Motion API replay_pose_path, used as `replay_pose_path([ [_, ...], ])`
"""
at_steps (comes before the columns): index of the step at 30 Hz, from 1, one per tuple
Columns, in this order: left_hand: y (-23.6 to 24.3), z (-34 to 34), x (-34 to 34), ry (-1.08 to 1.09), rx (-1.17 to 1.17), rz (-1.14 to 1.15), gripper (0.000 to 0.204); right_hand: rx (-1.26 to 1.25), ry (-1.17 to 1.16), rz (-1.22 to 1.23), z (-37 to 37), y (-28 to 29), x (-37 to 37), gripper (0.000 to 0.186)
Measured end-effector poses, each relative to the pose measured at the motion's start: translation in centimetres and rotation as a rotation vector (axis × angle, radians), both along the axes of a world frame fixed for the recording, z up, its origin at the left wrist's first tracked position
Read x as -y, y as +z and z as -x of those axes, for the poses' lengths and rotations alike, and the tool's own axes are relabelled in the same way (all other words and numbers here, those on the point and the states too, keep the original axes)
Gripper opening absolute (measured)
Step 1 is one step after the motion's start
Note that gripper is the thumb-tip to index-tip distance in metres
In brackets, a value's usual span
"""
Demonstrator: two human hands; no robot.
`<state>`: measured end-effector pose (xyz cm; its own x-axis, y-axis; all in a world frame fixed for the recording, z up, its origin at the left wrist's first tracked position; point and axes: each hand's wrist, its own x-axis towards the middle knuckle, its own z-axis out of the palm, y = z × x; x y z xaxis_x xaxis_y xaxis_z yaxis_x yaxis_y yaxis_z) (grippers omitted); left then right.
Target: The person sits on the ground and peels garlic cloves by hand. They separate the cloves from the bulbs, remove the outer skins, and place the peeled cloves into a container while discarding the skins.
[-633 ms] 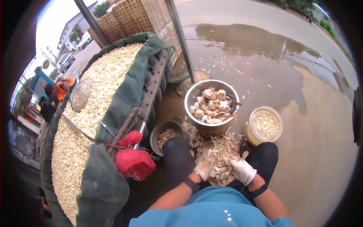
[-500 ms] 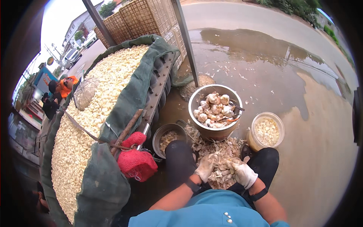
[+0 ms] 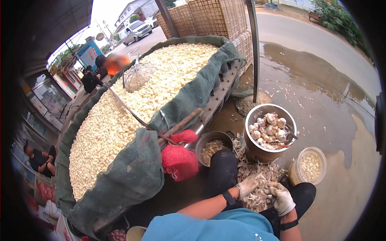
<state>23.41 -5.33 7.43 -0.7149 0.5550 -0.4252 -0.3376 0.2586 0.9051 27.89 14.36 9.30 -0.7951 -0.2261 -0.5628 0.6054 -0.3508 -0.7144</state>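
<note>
Both my hands wear whitish work gloves and hang low over a heap of garlic skins (image 3: 257, 168) between my knees. My left hand (image 3: 248, 186) has its fingers curled inward, pointing at the other hand. Close beside it, my right hand (image 3: 283, 199) is bent with thumb and fingers drawn together. Whatever lies between the fingertips is too small and blurred to name. Beyond the heap stands a bucket (image 3: 262, 155) with whole garlic bulbs (image 3: 269, 127) and a dark-handled tool on them. A clear plastic tub (image 3: 296, 172) of peeled cloves (image 3: 310, 166) stands by my right knee.
To my left is a large green-cloth-lined bed (image 3: 132, 176) heaped with peeled garlic (image 3: 120, 116), a wire basket (image 3: 138, 76) on it. A red mesh bag (image 3: 179, 160) hangs at its edge. A metal pot (image 3: 200, 149) stands by my left knee. People sit farther left.
The view has swung left, so the bed, bucket and tub sit farther right in the picture. My hands stay over the garlic skins, with small shifts of the fingers.
</note>
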Motion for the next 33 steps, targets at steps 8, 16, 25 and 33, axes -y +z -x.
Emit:
replay_pose_path([
  [8, -3.8, -0.4, 0.3, -0.039, -0.724, 0.208, 0.027, -0.066, 0.168, -0.149, -0.6, -2.5, -0.6, 0.026],
  [16, -1.2, -0.6, -1.1, 0.148, -0.177, -0.053, 0.042, 0.019, 0.035, -0.196, -0.8, -2.6, -0.3, 0.047],
  [25, 1.0, 1.2, -1.7, 0.209, 0.610, -0.681, 0.072, -0.270, 0.168, 0.369, 0.4, 3.2, -1.7, 0.057],
  [33, 1.3, 0.7, -2.0, 0.254, 0.608, -0.740, 0.073, -0.150, 0.058, 0.066, -0.1, 2.5, -1.7, 0.034],
])
